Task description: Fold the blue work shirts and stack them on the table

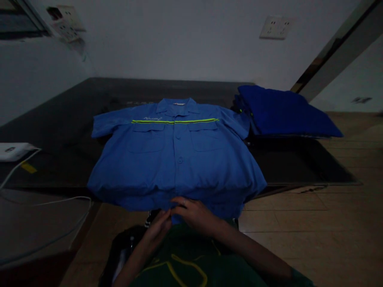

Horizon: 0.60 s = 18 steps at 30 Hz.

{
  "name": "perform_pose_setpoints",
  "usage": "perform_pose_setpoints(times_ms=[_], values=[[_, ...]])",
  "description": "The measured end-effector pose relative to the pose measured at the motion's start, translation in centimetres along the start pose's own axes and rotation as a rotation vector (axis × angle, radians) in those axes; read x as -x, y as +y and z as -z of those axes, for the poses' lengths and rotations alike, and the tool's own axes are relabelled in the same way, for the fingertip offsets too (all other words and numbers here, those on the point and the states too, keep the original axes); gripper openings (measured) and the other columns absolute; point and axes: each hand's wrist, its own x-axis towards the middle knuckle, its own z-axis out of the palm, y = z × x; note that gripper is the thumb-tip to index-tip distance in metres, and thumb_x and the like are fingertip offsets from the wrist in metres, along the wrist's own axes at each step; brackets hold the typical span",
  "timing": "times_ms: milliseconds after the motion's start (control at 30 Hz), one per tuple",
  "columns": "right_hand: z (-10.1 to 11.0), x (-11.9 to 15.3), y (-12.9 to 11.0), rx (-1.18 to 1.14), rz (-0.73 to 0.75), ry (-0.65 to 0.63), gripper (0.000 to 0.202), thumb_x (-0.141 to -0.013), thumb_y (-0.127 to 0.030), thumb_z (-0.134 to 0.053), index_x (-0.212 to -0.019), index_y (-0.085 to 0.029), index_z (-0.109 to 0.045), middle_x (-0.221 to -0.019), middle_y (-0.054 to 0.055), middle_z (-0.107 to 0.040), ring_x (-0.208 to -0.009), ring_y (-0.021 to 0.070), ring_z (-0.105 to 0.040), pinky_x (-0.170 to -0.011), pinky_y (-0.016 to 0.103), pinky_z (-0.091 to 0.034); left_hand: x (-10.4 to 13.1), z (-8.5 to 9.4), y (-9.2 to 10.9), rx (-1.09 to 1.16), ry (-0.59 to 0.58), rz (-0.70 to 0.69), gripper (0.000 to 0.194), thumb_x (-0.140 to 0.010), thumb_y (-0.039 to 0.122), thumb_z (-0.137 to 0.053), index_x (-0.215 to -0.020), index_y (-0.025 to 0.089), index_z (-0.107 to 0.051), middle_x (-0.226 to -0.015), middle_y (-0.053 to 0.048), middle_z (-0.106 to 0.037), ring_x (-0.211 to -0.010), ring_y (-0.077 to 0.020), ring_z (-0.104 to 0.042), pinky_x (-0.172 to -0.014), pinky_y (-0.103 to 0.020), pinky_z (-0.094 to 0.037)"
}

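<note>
A blue short-sleeved work shirt [206, 167] lies face up on the dark table, collar at the far side, with a yellow-green stripe across the chest and two flap pockets. Its lower part hangs over the near edge. Both my hands meet at the front placket near the hem. My left hand [161, 223] has its fingers pinched on the shirt's edge. My right hand [190, 211], with a ring on one finger, is closed on the same spot from the other side. The fabric between the fingertips is mostly hidden, and whether a button is there I cannot tell.
Folded blue garments [287, 111] are stacked on the right of the dark table [54, 115]. A white device [14, 152] with a cable sits at the left edge. Wall sockets [275, 28] are on the wall behind. Wooden flooring [299, 227] shows at right.
</note>
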Motion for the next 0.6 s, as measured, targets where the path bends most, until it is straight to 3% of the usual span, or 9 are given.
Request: perform_pose_setpoints(times_ms=[67,133,200,267,333,433,600], values=[[1.3,1.8,-0.4,-0.215,-0.034,0.163,0.029,-0.092,-0.009,-0.044,-0.112,-0.020,-0.062,-0.132,0.009,-0.055,-0.115,0.0154,-0.057,-0.092,0.027,-0.049,0.1,-0.1,0.2,0.029,-0.013,0.085,0.029,-0.084,0.039,-0.065,-0.100,0.015,-0.064,-0.097,-0.008,-0.068,-0.087,-0.0197,-0.065,-0.079,-0.037,-0.055],[3.2,4.5,-0.3,-0.365,-0.129,0.376,0.022,-0.092,-0.015,-0.049,-0.104,-0.021,-0.066,-0.120,0.007,-0.063,-0.108,0.0158,-0.060,-0.091,0.029,-0.050,0.3,-0.4,0.7,0.069,-0.010,0.157,0.035,-0.066,0.042,-0.078,-0.085,0.015,-0.066,-0.081,-0.006,-0.071,-0.085,-0.0245,-0.068,-0.080,-0.037,-0.055],[5.2,7.9,0.8,-0.410,-0.325,0.630,0.015,-0.090,-0.022,-0.054,-0.095,-0.022,-0.068,-0.102,0.006,-0.068,-0.087,0.0152,-0.065,-0.078,0.028,-0.053,0.5,-0.7,1.4,0.081,0.031,0.141,0.041,-0.053,0.044,-0.082,-0.080,0.016,-0.067,-0.079,-0.006,-0.074,-0.094,-0.0296,-0.068,-0.086,-0.040,-0.053],[6.8,11.4,2.8,-0.386,-0.595,0.923,0.013,-0.087,-0.029,-0.060,-0.093,-0.021,-0.067,-0.085,0.003,-0.067,-0.066,0.0123,-0.062,-0.062,0.025,-0.051,0.8,-0.9,1.8,0.051,0.067,0.081,0.044,-0.050,0.045,-0.080,-0.083,0.017,-0.069,-0.085,-0.006,-0.075,-0.101,-0.0316,-0.066,-0.093,-0.043,-0.050],[7.8,14.3,4.9,-0.325,-0.807,1.180,0.020,-0.080,-0.035,-0.066,-0.093,-0.020,-0.066,-0.076,0.001,-0.065,-0.060,0.0119,-0.058,-0.057,0.024,-0.049,1.0,-1.0,1.9,0.013,0.075,0.052,0.047,-0.050,0.045,-0.079,-0.087,0.017,-0.070,-0.090,-0.006,-0.075,-0.104,-0.0322,-0.065,-0.095,-0.044,-0.049],[8.1,16.7,7.5,-0.401,-0.885,1.308,0.032,-0.068,-0.039,-0.074,-0.091,-0.019,-0.062,-0.078,0.002,-0.065,-0.069,0.0146,-0.062,-0.064,0.027,-0.051,1.1,-0.7,1.5,-0.022,0.070,0.058,0.049,-0.050,0.044,-0.079,-0.091,0.016,-0.071,-0.097,-0.009,-0.075,-0.104,-0.0325,-0.065,-0.095,-0.043,-0.049],[5.7,17.9,9.0,-0.623,-0.723,1.379,0.031,-0.069,-0.036,-0.075,-0.088,-0.022,-0.055,-0.089,0.001,-0.068,-0.085,0.0157,-0.066,-0.084,0.034,-0.052,1.1,0.1,1.1,-0.054,0.092,0.086,0.055,-0.051,0.046,-0.080,-0.095,0.015,-0.071,-0.099,-0.011,-0.074,-0.108,-0.0325,-0.063,-0.097,-0.043,-0.048]])
